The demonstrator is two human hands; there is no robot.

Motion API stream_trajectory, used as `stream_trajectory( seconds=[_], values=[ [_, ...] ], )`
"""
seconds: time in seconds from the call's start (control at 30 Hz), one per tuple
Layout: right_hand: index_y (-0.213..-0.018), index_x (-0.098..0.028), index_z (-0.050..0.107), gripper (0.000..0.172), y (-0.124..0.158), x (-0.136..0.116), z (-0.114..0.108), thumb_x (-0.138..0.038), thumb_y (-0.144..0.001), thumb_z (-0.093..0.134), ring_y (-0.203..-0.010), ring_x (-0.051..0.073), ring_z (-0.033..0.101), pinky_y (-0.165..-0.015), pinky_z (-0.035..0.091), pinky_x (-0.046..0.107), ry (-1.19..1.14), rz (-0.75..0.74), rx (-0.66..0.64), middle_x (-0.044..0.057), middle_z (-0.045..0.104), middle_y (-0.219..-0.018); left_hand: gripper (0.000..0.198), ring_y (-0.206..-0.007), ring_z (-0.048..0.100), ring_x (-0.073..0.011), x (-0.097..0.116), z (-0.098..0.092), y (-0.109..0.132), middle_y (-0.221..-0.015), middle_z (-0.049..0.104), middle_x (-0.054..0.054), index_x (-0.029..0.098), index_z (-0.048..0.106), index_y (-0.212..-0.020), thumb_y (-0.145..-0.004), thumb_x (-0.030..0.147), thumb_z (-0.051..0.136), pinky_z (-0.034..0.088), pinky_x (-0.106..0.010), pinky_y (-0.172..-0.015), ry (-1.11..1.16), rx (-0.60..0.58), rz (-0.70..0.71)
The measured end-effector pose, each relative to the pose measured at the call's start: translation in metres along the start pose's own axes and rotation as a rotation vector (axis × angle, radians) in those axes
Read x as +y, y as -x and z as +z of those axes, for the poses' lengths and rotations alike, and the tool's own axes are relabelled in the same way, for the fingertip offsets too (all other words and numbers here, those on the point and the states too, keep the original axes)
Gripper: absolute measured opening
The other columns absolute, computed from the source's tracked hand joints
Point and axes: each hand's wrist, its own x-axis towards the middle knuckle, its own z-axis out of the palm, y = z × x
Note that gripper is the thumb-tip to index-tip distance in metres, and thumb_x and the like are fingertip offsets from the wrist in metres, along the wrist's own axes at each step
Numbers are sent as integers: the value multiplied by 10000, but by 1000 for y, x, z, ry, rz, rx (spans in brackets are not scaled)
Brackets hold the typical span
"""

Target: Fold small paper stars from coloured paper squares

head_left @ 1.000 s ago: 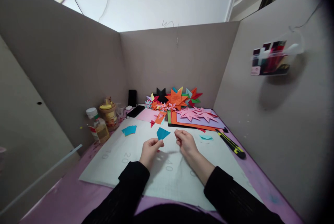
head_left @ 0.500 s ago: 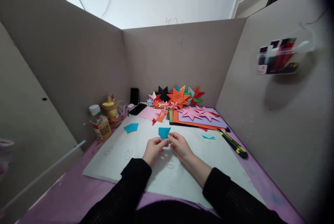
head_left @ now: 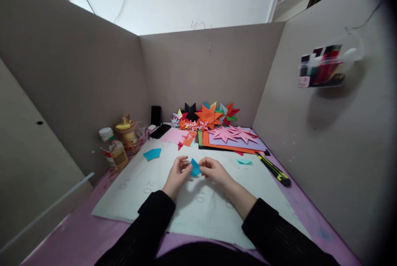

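A small folded blue paper piece (head_left: 195,167) is held between both hands just above the white cutting mat (head_left: 133,191). My left hand (head_left: 176,173) pinches its left side, fingers curled. On its right edge my right hand (head_left: 214,171) grips with thumb and fingers closed. Both arms wear black sleeves. Another blue folded piece (head_left: 152,154) lies on the mat to the left, and a pale teal scrap (head_left: 245,161) lies to the right.
Folded paper stars (head_left: 211,116) and coloured sheets (head_left: 235,142) are piled at the back. A yellow-black utility knife (head_left: 274,169) lies at the right. Glue bottle (head_left: 112,149), jar (head_left: 126,133) and a phone (head_left: 160,131) stand at the left. Grey partition walls enclose the purple desk.
My right hand came over to the blue piece and took hold of it together with the left. The piece went from upright to lower and tilted between both hands.
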Motion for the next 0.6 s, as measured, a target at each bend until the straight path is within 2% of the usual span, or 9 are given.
stream_trajectory(
  seconds=[0.1,0.17,0.33,0.47,0.53,0.6],
  values=[
    [-744,-156,619,108,1,1,-1,-179,-647,576,-517,76,482,-470,358,183,63,-17,-25,-23,570,-624,430,-663,577,-126,0,2,1,-794,608,-38,151,473,-1016,-665,298,674,454,-240,-610,-14,-104,-77],
    [-771,-161,620,137,0,3,-1,-172,-646,564,-533,80,489,-485,373,189,62,-30,-9,-22,571,-648,401,-595,562,-113,-1,4,2,-726,600,-15,146,484,-970,-651,287,682,445,-235,-581,-30,-127,-102],
    [-726,-172,559,96,0,4,-2,-158,-632,550,-512,81,493,-484,379,193,49,-62,-8,-41,545,-603,350,-546,534,-94,-4,4,2,-655,569,25,162,473,-949,-661,255,649,409,-201,-526,-77,-31,-43],
    [-762,-190,499,170,1,5,3,-154,-612,569,-460,83,487,-454,349,180,48,19,-86,-67,538,-518,338,-519,500,-80,-6,3,1,-582,519,58,168,466,-995,-697,241,608,378,-181,-510,-141,-27,36],
    [-757,-187,493,164,1,6,6,-176,-619,581,-442,84,481,-450,344,183,63,47,-89,-66,539,-493,349,-553,518,-86,-6,2,1,-608,535,47,168,471,-1016,-703,243,607,393,-186,-534,-177,-38,69],
    [-749,-180,497,157,1,6,7,-204,-628,595,-438,85,481,-455,349,189,66,26,-40,-63,534,-483,394,-616,554,-101,-5,1,1,-722,585,5,172,453,-1067,-713,260,602,423,-200,-563,-168,-20,70]
  ],
)
